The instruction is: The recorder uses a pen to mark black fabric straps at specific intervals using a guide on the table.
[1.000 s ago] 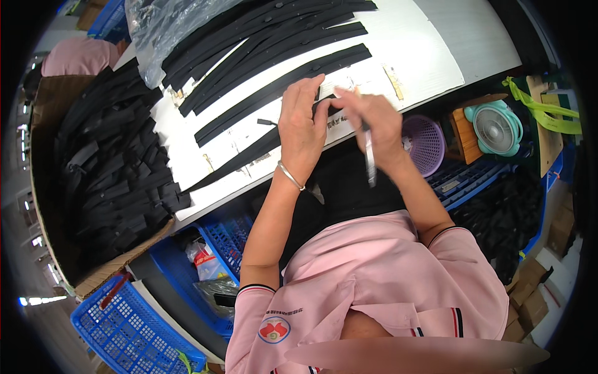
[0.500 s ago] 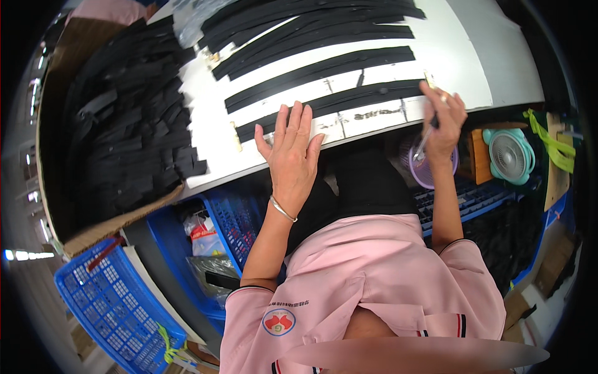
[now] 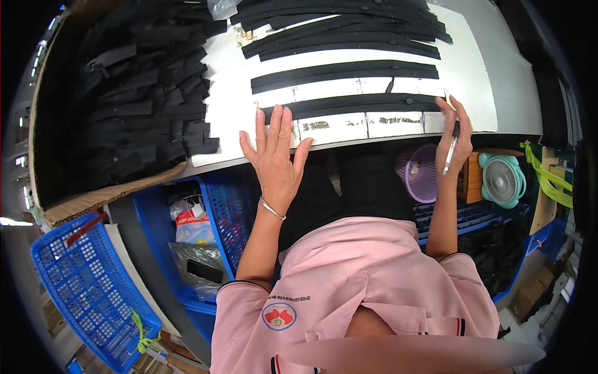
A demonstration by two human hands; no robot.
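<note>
The left hand (image 3: 274, 168) lies spread, fingertips on the left end of a black strip (image 3: 349, 106) along the table's (image 3: 514, 87) near edge; the right hand (image 3: 458, 138), half-curled at its other end, holds a pen (image 3: 450, 156). A cardboard box (image 3: 112, 196) beside the table's left edge holds black pieces (image 3: 118, 112). Since a second ago, the hands have moved apart

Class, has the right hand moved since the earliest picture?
Yes: the right hand moved rightward, from left of the purple basket to right of it.
</note>
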